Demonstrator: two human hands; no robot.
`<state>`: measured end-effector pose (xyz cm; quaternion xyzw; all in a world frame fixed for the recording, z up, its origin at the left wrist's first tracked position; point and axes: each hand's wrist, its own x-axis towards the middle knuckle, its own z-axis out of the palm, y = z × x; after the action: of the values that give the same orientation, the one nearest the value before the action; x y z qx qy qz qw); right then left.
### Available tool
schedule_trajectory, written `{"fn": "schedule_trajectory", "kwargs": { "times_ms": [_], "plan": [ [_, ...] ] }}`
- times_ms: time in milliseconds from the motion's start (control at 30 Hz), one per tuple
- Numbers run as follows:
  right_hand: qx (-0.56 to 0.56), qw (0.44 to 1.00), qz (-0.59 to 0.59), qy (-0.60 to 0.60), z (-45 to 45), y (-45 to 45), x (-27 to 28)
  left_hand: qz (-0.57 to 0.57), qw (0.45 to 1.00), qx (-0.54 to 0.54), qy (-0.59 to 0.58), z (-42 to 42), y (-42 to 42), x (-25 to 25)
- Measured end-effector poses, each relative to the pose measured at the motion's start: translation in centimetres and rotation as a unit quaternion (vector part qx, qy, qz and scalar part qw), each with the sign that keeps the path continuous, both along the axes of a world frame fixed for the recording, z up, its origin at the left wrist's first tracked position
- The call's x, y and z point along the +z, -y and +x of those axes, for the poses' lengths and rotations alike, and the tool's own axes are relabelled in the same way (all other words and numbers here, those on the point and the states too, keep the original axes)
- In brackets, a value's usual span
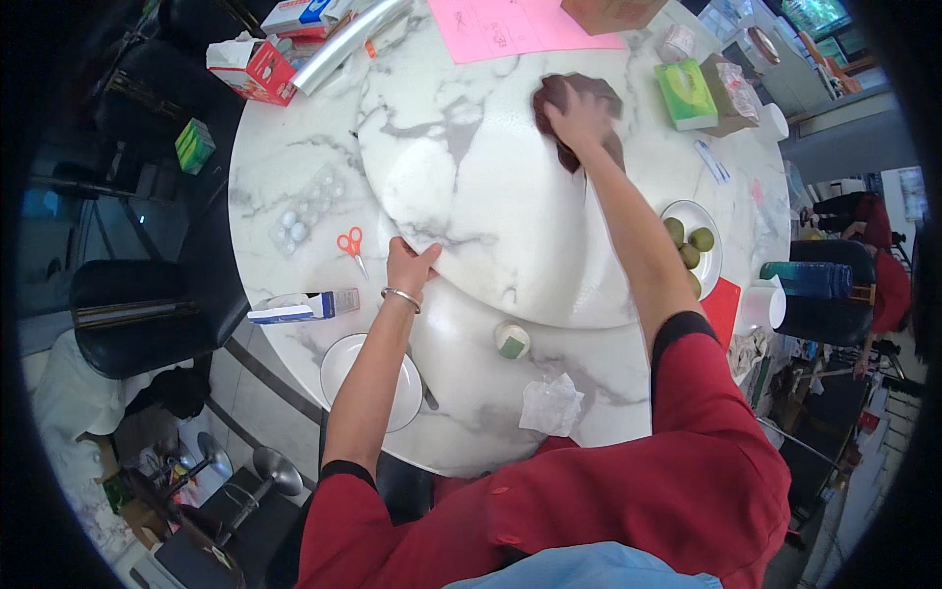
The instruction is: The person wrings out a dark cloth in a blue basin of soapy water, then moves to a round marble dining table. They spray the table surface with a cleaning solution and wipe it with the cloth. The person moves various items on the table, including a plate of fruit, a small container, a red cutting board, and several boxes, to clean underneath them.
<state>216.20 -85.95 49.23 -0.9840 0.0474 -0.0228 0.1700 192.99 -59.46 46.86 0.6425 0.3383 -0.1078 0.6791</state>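
Note:
My right hand presses a dark brown cloth onto the marbled round turntable, towards its far right; the hand is slightly blurred. Wet droplets show on the surface near the cloth. At the turntable's near left rim, my left hand grips the edge, thumb on top and some fingers hidden beneath. Orange-handled scissors lie on the table left of that hand. A small round container with a green label and a crumpled white tissue lie nearer my body.
On the marbled table are a white plate, a blue-white box, a plastic blister pack, a foil roll, a pink sheet, a green tissue pack and a plate of green fruit. Black chairs stand around.

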Motion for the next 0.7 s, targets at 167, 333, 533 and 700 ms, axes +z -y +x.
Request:
{"fn": "schedule_trajectory", "kwargs": {
  "times_ms": [167, 333, 533, 700],
  "plan": [
    [0.271, 0.953, 0.032, 0.13, -8.6, -12.3, -2.1, 0.005, 1.0, 0.008, -0.024, -0.3, 0.4, 1.0],
    [0.291, 0.955, 0.049, 0.035, -19.8, -4.8, 0.0, -0.028, 1.0, 0.011, -0.007, -0.8, 0.4, 1.0],
    [-0.018, 0.99, -0.102, 0.095, -6.0, 3.5, -1.4, 0.023, 0.996, -0.077, 0.034, -1.3, 0.5, -3.1],
    [0.196, 0.97, -0.078, 0.123, -5.8, -11.9, -2.5, 0.004, 0.999, -0.046, 0.004, -2.4, 2.5, -0.4]
  ]
}}
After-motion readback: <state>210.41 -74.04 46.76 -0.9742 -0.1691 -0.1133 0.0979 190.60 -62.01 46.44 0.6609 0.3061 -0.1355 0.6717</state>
